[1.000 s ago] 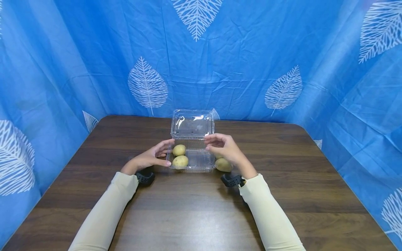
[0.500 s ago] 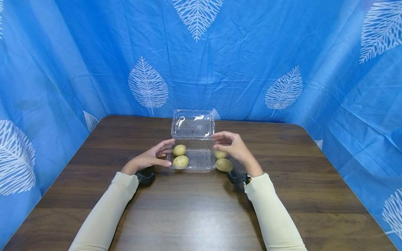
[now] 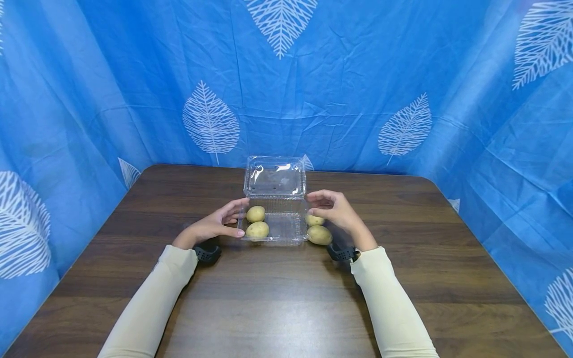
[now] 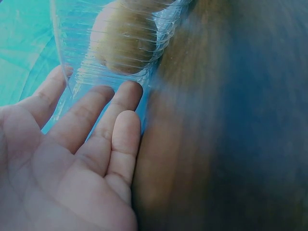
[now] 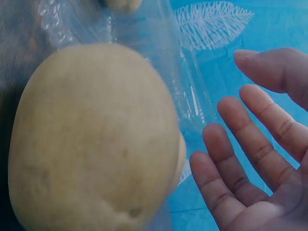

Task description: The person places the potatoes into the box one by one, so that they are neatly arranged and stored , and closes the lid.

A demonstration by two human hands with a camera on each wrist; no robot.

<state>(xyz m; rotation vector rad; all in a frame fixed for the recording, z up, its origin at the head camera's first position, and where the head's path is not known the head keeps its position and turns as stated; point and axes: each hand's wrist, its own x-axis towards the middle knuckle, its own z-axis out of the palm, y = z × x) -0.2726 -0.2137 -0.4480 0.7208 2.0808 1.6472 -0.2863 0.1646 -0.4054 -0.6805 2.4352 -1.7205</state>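
A clear plastic clamshell box (image 3: 286, 229) stands on the table with its lid (image 3: 275, 177) raised at the back. Two potatoes sit inside along its left side, a rear potato (image 3: 255, 214) and a front potato (image 3: 257, 230). My left hand (image 3: 215, 223) rests along the box's left side, thumb at the front corner; its relaxed fingers (image 4: 96, 110) lie against the ribbed wall. Outside the right wall lie two more potatoes, a near one (image 3: 320, 235) and a farther one (image 3: 315, 219). Over the farther one hovers my right hand (image 3: 335, 209), fingers spread and holding nothing.
Brown wood-grain table (image 3: 277, 298) lies under everything. A blue curtain (image 3: 331, 89) with white leaf prints hangs behind it and at both sides. Black wrist straps show, the left one (image 3: 207, 253) and the right one (image 3: 342, 252).
My right hand has moved right, from over the box's right edge to beside it, uncovering more of the farther potato outside. The left hand and box have stayed put.
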